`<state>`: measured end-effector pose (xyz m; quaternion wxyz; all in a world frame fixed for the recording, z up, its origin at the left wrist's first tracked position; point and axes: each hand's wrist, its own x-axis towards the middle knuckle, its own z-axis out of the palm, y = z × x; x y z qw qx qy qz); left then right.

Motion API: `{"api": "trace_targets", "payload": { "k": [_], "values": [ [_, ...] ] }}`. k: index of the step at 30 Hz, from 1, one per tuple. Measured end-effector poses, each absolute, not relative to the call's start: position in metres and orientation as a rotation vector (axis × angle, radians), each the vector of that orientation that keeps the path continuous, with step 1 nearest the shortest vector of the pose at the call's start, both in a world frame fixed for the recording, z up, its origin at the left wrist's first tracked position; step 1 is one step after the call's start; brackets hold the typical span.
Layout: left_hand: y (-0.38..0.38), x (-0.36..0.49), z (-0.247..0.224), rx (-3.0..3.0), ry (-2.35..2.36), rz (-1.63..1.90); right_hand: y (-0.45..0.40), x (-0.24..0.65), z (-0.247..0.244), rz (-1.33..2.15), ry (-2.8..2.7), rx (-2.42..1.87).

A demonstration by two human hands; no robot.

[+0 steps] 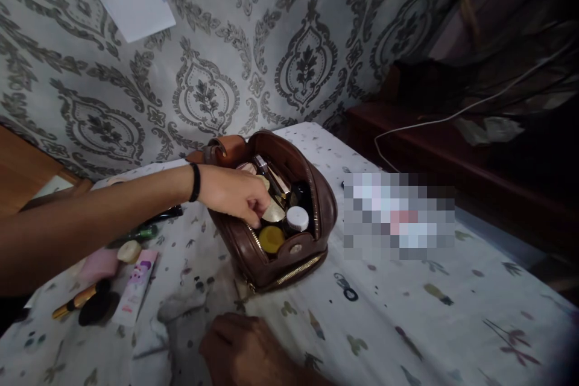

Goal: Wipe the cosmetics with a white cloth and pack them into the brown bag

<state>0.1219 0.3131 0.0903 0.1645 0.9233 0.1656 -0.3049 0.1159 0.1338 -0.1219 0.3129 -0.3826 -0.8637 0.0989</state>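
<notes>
A brown leather bag [325,199] stands unzipped on the cloth, packed with cosmetics. My left hand [239,196] reaches into it from the left, fingers curled at a pale gold round item [274,211]; whether they grip it or something beneath is hidden. Beside the hand are a white-capped jar [297,218], a yellow round lid [271,240] and a slim case with a clear end [278,178]. Near the front edge of the view, my right hand [235,344] rests on the cloth, fingers folded in, with nothing visible in them.
On the left lie a pink and white tube [136,289], a gold and black stick [79,300], a black round item [99,307], a pink item [99,263] and a green bottle [147,231]. A blurred-out object [398,214] lies right of the bag. Patterned wall behind.
</notes>
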Motion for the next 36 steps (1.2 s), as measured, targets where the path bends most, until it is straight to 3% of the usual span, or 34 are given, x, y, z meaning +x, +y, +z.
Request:
{"api": "trace_targets", "payload": {
  "k": [11,19,27,36],
  "values": [
    [0.315,0.133,0.062,2.518,0.462,-1.131,0.134,0.114,-0.131,0.233,-2.209,-0.999],
    [0.312,0.135,0.054,2.51,0.429,-1.055,0.134,0.115,-0.128,0.212,-2.211,-1.004],
    [0.322,0.127,0.077,2.583,0.42,-0.968,0.135,0.117,-0.119,0.252,-2.305,-1.012],
    [0.313,0.134,0.062,2.791,0.554,-1.113,0.135,0.116,-0.117,0.312,-2.346,-1.052]
  ]
}}
